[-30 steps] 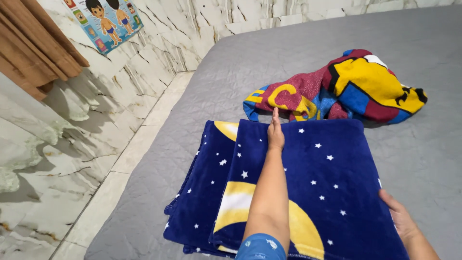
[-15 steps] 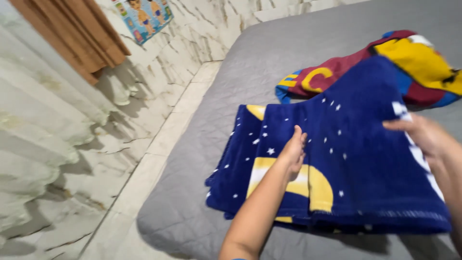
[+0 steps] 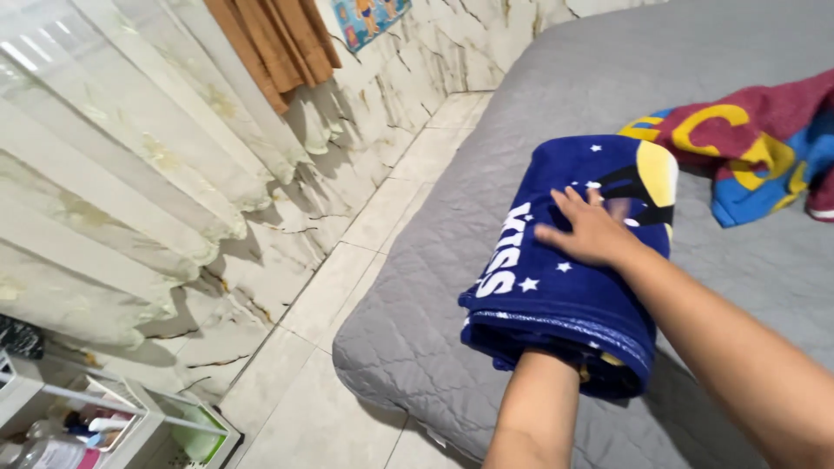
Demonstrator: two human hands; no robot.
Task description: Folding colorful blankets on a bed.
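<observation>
Folded navy fleece blanket [image 3: 565, 278], plush nap, printed with white stars, white lettering and a yellow crescent; thick rounded bundle lying near the corner of the bed [image 3: 417, 339]. Right hand [image 3: 589, 230] flat on top, fingers spread, grip open, pressing the pile. Left hand hidden under the fold, forearm only in view; grip state cannot be told. Bed cover grey, quilted in diamonds. Second blanket [image 3: 747, 148], maroon, yellow and blue, crumpled beyond, apart from the first. White wire rack [image 3: 130, 421] on the tiled floor, holding bottles and a green tub.
</observation>
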